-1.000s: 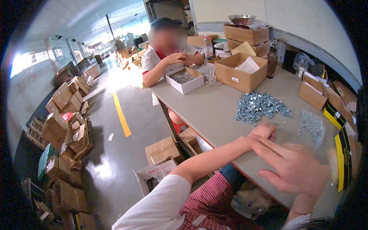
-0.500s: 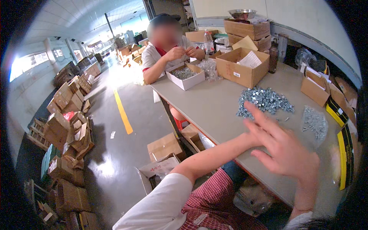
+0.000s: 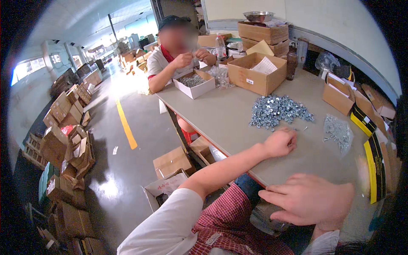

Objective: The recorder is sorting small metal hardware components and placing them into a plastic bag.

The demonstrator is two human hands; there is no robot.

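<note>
A loose pile of small shiny zinc-coloured metal fasteners (image 3: pixel 280 111) lies on the grey table. Just on my side of it rests my left hand (image 3: pixel 279 143), its fingers curled inward; whatever they hold, if anything, is hidden. My right hand (image 3: pixel 310 199) hovers over the near edge of the table, fingers stretched forward and thumb apart, with nothing visible in it. One thin loose screw (image 3: pixel 305 128) sits between the pile and a clear plastic bag (image 3: pixel 338 132) of small screws, to the right of my left hand.
Across the table a person (image 3: pixel 180 55) handles something small above a white box (image 3: pixel 194 85) of metal parts. An open cardboard box (image 3: pixel 257 76) and a brown bottle (image 3: pixel 292 61) stand at the back. Cartons (image 3: pixel 174 162) sit on the floor beside the table.
My right hand has drawn back from beside the pile toward me and lower. My left hand, covered by it before, now shows with curled fingers. The view has shifted slightly.
</note>
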